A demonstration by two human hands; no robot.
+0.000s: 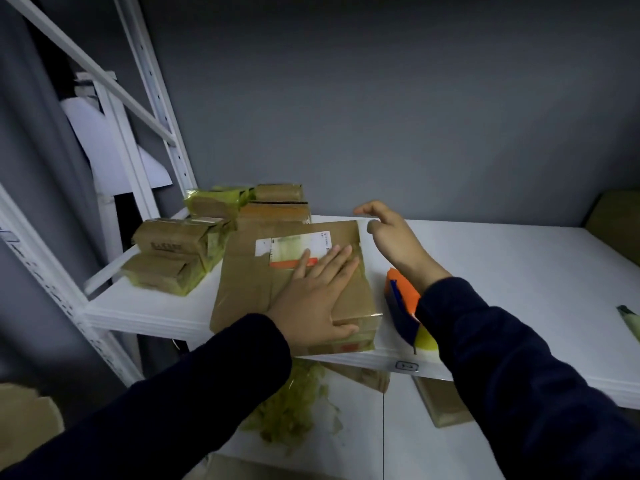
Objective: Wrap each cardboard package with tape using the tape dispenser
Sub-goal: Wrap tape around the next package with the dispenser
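The large package point(263, 289) lies at the front edge of the shelf point(502, 271). The left hand point(311, 303) rests flat on its near right part. The right hand point(391, 237) is at its far right corner, holding nothing. The tape dispenser point(401, 306) stands on the shelf just right of the package. Smaller packages point(173, 251) are stacked to its left, and more boxes point(273, 206) sit directly behind it. Tape scraps point(287, 407) lie on a lower level below it.

Free room is offered on the white shelf board point(502, 271) right of the tape dispenser point(398, 296). The left end is blocked by stacked taped packages point(173, 237), the front edge by the large cardboard package point(249, 285).
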